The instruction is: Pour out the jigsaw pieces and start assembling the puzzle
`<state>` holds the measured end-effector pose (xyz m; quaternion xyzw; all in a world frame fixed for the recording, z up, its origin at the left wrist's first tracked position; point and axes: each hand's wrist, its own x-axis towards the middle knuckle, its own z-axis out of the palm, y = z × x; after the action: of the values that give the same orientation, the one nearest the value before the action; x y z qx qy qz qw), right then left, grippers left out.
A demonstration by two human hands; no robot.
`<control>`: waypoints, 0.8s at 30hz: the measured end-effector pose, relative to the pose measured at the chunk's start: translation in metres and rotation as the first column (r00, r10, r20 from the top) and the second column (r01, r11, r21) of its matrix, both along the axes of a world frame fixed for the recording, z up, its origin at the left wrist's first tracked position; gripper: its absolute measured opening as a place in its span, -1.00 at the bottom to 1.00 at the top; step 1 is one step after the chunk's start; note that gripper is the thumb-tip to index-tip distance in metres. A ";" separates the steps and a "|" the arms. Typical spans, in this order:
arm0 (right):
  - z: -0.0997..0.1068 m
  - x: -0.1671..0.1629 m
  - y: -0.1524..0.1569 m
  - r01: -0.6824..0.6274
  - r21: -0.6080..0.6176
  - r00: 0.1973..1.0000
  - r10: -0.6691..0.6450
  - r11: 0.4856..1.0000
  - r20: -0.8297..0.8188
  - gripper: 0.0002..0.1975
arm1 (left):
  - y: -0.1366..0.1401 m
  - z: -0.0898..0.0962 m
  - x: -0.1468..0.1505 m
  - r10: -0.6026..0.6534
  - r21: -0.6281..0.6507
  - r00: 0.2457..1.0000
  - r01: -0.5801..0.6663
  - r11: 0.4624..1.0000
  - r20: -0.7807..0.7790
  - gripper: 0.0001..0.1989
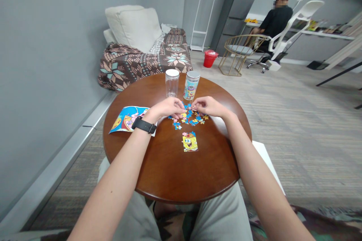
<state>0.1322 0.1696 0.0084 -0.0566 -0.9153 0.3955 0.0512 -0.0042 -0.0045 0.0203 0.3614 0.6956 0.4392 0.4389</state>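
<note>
Loose jigsaw puzzle pieces (194, 122) lie in a pile in the middle of the round table. My left hand (171, 107) rests at the pile's left side, fingers loosely bent and apart, touching pieces. On the right side, my right hand (208, 106) has its thumb and fingertips pinched together on what looks like a small puzzle piece. Closer to me lies a joined puzzle section (190, 142) with a yellow cartoon face. A colourful printed picture sheet (124, 117) lies on the left, partly behind my left wrist with its black watch.
A clear jar (172, 84) and a printed jar (191, 86) stand behind the pile on the wooden table (181, 180). Beyond are a covered sofa (141, 60), a red bin (209, 58) and a wire chair (240, 51). A person (275, 19) in black is near the counter.
</note>
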 end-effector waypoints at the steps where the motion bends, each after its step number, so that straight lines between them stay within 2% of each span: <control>1: 0.000 0.000 0.000 0.000 -0.012 1.000 0.000 1.000 0.003 -0.71 | 0.000 -0.001 -0.001 -0.010 0.007 1.000 0.010 1.000 0.005 -0.72; 5: -0.001 0.000 0.000 -0.009 -0.023 0.999 0.008 1.000 -0.036 -0.76 | -0.001 -0.002 -0.002 -0.042 0.035 0.999 0.043 0.998 -0.017 -0.74; 11: -0.001 0.000 0.001 -0.017 -0.030 0.998 0.015 0.999 -0.053 -0.80 | 0.001 -0.001 0.000 0.008 0.032 1.000 -0.007 0.999 -0.027 -0.85; 13: -0.001 0.000 0.001 -0.013 -0.047 0.999 0.010 0.999 -0.052 -0.83 | 0.001 -0.001 -0.001 0.008 0.032 0.999 -0.007 0.999 -0.036 -0.84; 15: -0.002 -0.001 0.001 -0.005 -0.072 0.998 0.001 0.997 -0.056 -0.78 | 0.001 -0.001 -0.001 -0.005 0.044 0.999 0.007 0.999 -0.052 -0.81; 19: -0.005 -0.003 0.003 0.002 -0.114 0.999 -0.008 0.993 -0.052 -0.72 | 0.000 -0.001 -0.001 -0.027 0.038 0.999 0.029 0.999 -0.035 -0.88; 24: -0.005 -0.004 0.005 -0.011 -0.127 0.998 0.004 0.992 -0.056 -0.82 | 0.000 -0.001 -0.001 -0.009 0.058 1.000 0.011 0.998 -0.030 -0.83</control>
<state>0.1282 0.1741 0.0031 -0.0454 -0.8867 0.4545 0.0713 -0.0052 -0.0043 0.0188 0.3838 0.6873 0.4516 0.4199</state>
